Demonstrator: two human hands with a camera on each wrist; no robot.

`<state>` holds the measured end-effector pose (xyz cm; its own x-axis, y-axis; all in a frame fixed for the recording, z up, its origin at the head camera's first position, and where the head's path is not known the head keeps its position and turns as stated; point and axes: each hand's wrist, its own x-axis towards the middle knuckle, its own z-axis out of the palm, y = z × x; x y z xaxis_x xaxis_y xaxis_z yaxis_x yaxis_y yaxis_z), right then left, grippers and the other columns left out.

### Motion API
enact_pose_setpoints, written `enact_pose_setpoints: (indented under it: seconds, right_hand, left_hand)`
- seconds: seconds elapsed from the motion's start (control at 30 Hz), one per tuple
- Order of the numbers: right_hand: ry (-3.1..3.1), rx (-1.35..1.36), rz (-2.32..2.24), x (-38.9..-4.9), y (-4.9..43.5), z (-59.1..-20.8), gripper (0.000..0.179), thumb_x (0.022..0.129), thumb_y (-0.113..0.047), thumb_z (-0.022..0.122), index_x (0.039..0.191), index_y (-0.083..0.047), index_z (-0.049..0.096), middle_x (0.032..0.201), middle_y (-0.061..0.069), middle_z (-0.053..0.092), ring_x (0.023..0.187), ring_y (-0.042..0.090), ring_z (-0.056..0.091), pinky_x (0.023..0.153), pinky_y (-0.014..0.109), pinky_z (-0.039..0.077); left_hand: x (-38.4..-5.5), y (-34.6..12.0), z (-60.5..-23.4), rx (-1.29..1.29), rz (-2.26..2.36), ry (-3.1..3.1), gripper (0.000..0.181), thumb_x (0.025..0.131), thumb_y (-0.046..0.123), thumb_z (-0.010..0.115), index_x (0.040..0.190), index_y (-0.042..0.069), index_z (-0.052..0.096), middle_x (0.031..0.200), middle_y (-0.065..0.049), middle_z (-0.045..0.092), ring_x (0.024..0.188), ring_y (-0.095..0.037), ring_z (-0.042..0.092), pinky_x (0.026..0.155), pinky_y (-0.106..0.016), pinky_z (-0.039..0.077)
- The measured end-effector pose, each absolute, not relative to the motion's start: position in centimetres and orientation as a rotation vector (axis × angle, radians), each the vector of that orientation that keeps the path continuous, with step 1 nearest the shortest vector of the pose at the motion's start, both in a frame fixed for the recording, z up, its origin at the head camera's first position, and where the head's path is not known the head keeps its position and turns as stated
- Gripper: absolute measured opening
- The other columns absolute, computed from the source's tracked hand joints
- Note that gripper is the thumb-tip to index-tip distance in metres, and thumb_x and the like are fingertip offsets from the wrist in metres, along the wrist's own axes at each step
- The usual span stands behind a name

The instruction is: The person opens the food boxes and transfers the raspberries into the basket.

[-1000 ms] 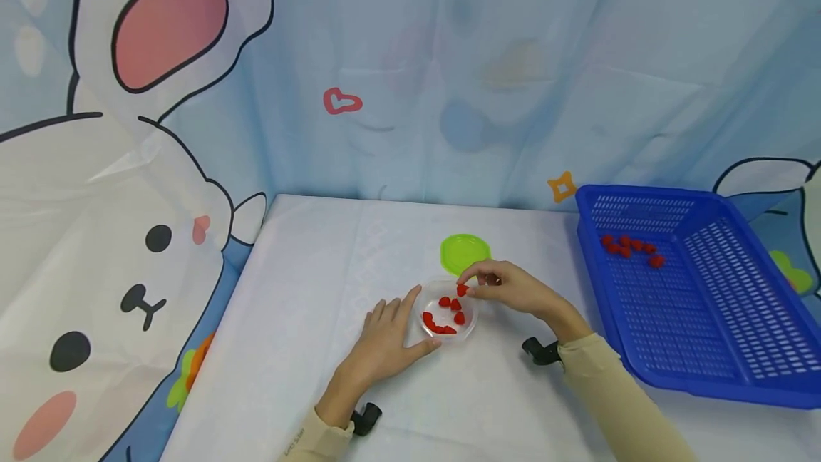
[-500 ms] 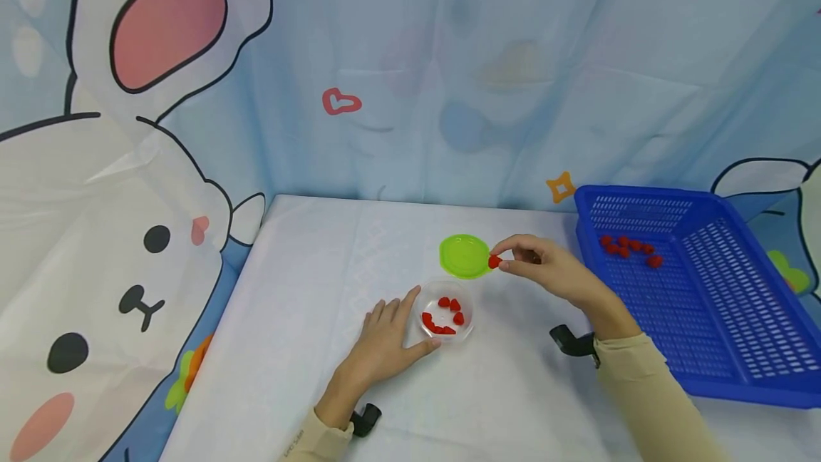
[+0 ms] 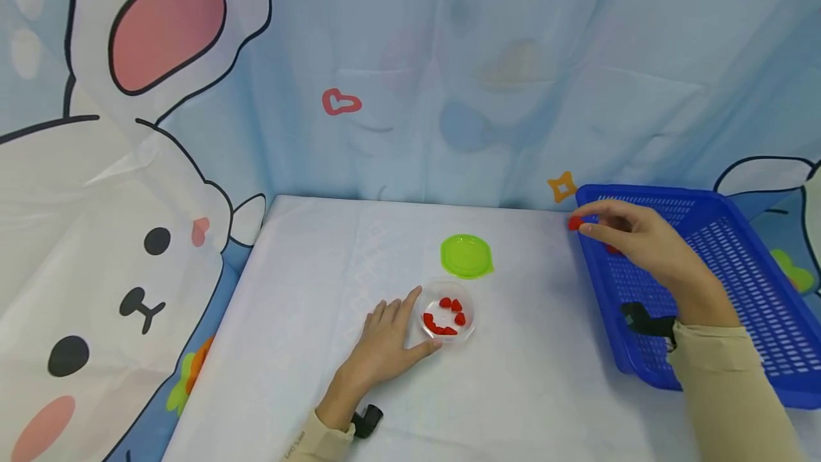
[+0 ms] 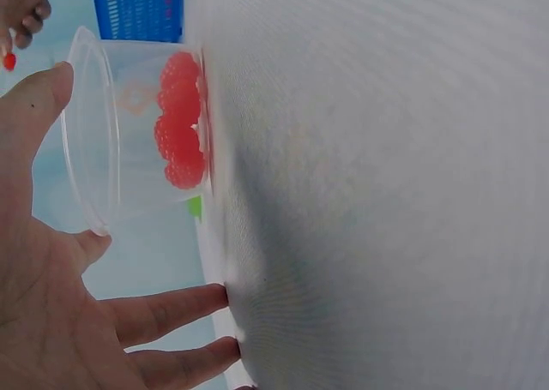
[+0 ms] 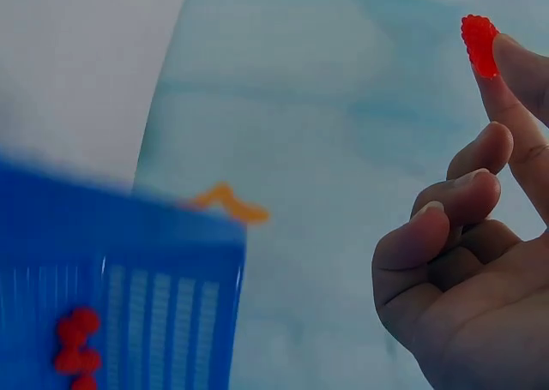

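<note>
My right hand (image 3: 648, 248) pinches a red toy raspberry (image 5: 480, 45) between thumb and index fingertip, its other fingers curled in toward the palm. It is over the left rim of the blue plastic basket (image 3: 599, 312). More raspberries (image 5: 77, 343) lie inside that basket, mostly hidden behind the hand in the head view. On the white tabletop, my left hand (image 3: 381, 351) has its fingers spread, thumb and index fingertips at the rim of a clear round cup (image 4: 137, 176). Several raspberries (image 4: 180, 120) rest on the cup's bottom.
A bright green lid (image 3: 465, 257) lies flat just behind the cup. Behind the table (image 3: 308, 255) hangs a light blue printed curtain (image 3: 410, 91). The basket takes up the table's right side.
My right hand has carried the raspberry from above the cup, past the green lid, rightward and back to the basket. The left hand has stayed beside the cup.
</note>
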<state>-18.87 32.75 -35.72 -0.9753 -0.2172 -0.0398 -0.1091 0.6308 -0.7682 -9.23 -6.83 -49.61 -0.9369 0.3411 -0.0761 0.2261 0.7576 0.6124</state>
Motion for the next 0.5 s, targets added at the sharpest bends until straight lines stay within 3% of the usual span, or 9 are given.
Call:
enact_pose_setpoints:
  seconds: [0.1,0.2,0.33,0.4,0.5]
  right_hand:
    - [2.748,-0.173,-1.216,-19.7,35.5,-36.0,0.045,0.1,-0.045,0.058,0.135,-0.017,0.06,0.09,0.012,0.051,0.079,0.026,0.047,0.062,0.037,0.041]
    - [2.721,-0.042,-1.183,-20.6,37.9,-36.9,0.06,0.097,-0.056,0.056,0.142,-0.017,0.053,0.118,0.017,0.051,0.104,0.03,0.046,0.076,0.046,0.042]
    - [2.66,0.084,-1.194,-21.7,40.7,-38.7,0.073,0.094,-0.062,0.054,0.147,-0.011,0.046,0.153,0.027,0.027,0.134,0.05,0.027,0.094,0.07,0.031]
    - [2.635,0.131,-1.189,-22.3,42.0,-39.8,0.077,0.094,-0.063,0.054,0.147,-0.007,0.044,0.159,0.031,0.015,0.139,0.057,0.015,0.099,0.077,0.022]
    - [2.617,0.193,-1.152,-22.9,43.9,-41.6,0.08,0.097,-0.061,0.052,0.147,0.0,0.04,0.159,0.035,0.008,0.139,0.061,0.007,0.099,0.079,0.017]
  left_hand:
    - [-9.2,-6.8,-49.6,0.447,0.923,2.771,0.094,0.088,0.069,0.06,0.161,0.026,0.019,0.148,-0.018,0.043,0.141,-0.046,0.029,0.115,-0.058,0.02]
    - [-9.2,-6.8,-49.7,0.442,0.924,2.767,0.094,0.088,0.07,0.06,0.161,0.027,0.019,0.149,-0.017,0.043,0.141,-0.045,0.029,0.115,-0.057,0.019]
    - [-9.3,-6.8,-49.8,0.44,0.924,2.768,0.095,0.087,0.071,0.059,0.161,0.027,0.019,0.149,-0.017,0.043,0.141,-0.045,0.029,0.115,-0.058,0.02]
    - [-9.3,-6.8,-49.8,0.44,0.921,2.77,0.095,0.087,0.071,0.059,0.161,0.027,0.019,0.149,-0.017,0.043,0.14,-0.045,0.03,0.115,-0.058,0.02]
    - [-9.3,-6.8,-49.9,0.44,0.915,2.769,0.095,0.087,0.071,0.059,0.161,0.027,0.019,0.149,-0.017,0.043,0.14,-0.045,0.03,0.115,-0.058,0.02]
